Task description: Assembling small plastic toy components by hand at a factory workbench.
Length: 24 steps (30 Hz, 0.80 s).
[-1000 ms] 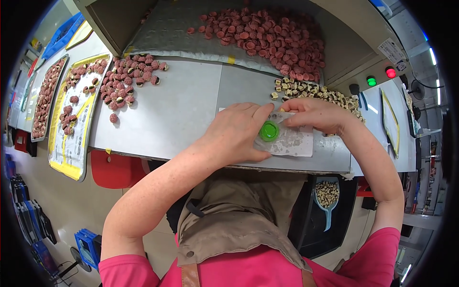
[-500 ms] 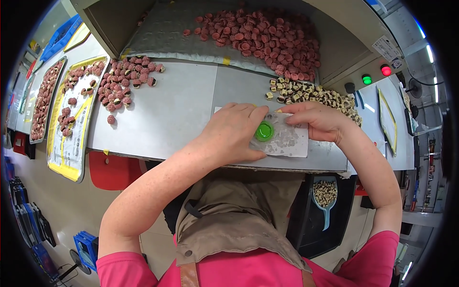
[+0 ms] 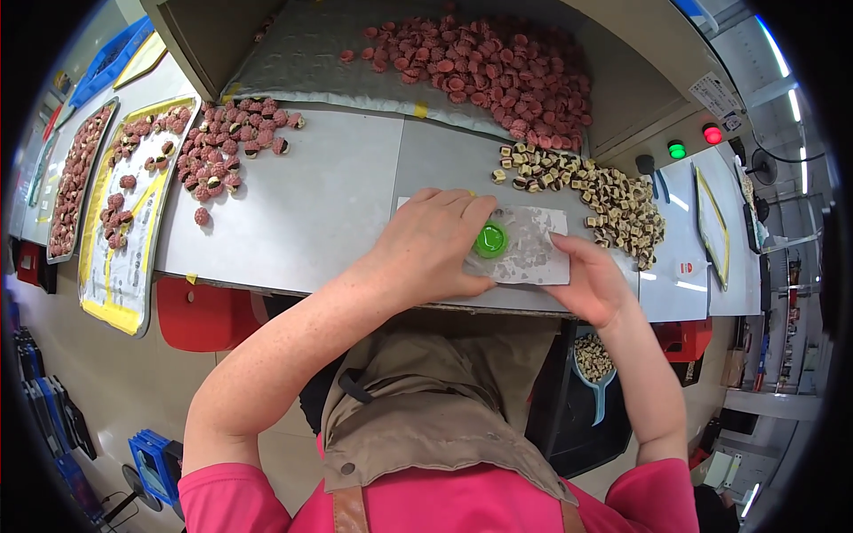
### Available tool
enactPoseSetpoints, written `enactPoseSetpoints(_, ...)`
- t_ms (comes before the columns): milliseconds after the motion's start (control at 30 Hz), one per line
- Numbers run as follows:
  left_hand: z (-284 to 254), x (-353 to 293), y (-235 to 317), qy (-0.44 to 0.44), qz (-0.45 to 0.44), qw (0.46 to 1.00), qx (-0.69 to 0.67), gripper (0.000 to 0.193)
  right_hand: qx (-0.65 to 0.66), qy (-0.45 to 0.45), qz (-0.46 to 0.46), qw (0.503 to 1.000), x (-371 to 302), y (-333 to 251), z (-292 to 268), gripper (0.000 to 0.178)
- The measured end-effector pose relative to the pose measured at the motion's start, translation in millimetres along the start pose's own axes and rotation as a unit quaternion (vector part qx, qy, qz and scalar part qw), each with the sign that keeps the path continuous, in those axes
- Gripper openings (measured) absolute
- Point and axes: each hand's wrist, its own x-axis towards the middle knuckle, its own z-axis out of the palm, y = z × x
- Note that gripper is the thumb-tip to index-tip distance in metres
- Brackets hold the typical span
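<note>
A white card or sheet with greyish wet-looking blotches lies near the table's front edge. On it sits a small round green cup-like piece. My left hand covers the card's left part, its fingers along the far side and its thumb at the near edge, bracketing the green piece. Its palm side is hidden. At the card's right near corner, my right hand is cupped, thumb raised beside the edge and fingers lower down, apart from the thumb. No piece shows in it.
Cream-and-brown cubes lie at the right. Pink textured half-shells are heaped at the back under a housing with lit red and green buttons. Filled pink balls and trays stand left. A blue scoop sits below.
My right hand has moved from the card's far right side down toward its near right corner, uncovering more of the card and cubes. My left hand and the green piece stay in place.
</note>
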Motion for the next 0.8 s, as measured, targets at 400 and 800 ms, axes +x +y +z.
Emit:
enactPoseSetpoints(400, 4.4, 1.7, 6.7, 0.015, 0.039, 0.998, 0.051, 0.065, 0.211, 0.014, -0.177, 0.961, -10.0, 59.1, 20.2, 0.044)
enactPoseSetpoints(800, -4.3, 9.9, 13.5, -0.149, 0.033, 0.984, 0.088, 0.072, 0.045, 0.092, -0.241, 0.965, -5.1, 65.4, 12.5, 0.038)
